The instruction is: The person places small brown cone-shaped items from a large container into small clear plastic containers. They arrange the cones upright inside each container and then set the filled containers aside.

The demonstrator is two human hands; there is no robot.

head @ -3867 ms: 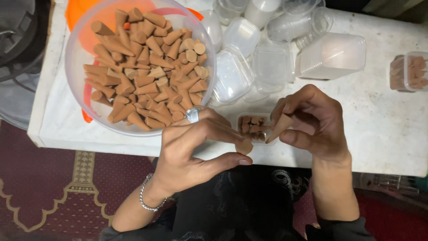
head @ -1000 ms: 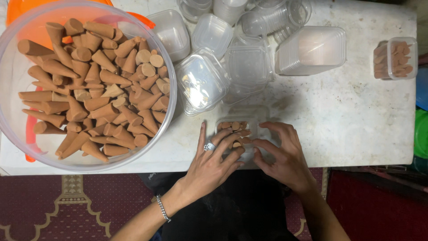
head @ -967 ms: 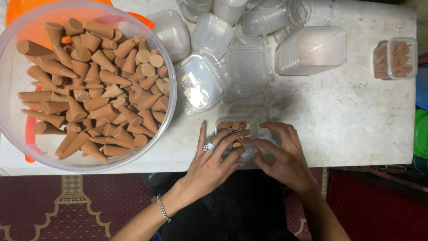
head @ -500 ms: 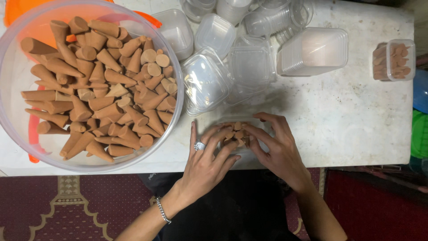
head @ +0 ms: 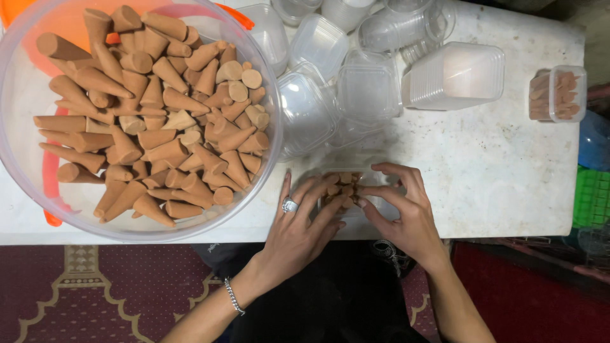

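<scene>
Both hands worked at one small clear box (head: 346,190) set on the desk (head: 495,171) near its front edge; the left hand (head: 298,225) lay flat beside it with fingers (head: 316,194) spread and their tips resting on the box's near side, while the right hand (head: 406,213) curled round the far side, its fingers (head: 394,173) bent and pinched against the wall; neither hand was closed fully round the box. Brown cones (head: 340,184) sat packed inside it, between the two sets of fingertips. To do this well, I judged, the box wanted steadying from both sides while the cones were nudged level, with light pressure only (the thin plastic looked apt to flex).

The cones looked matt, dry and clay-like, with blunt tips and flat round bases. Left of the fingers a big translucent bowl (head: 270,89) held a heap of them; beyond the fingers lay glossy, thin-walled empty boxes (head: 365,92) and a nested stack (head: 454,76); far to the right stood a filled box (head: 558,94). The desk was white, mottled and stone-like.
</scene>
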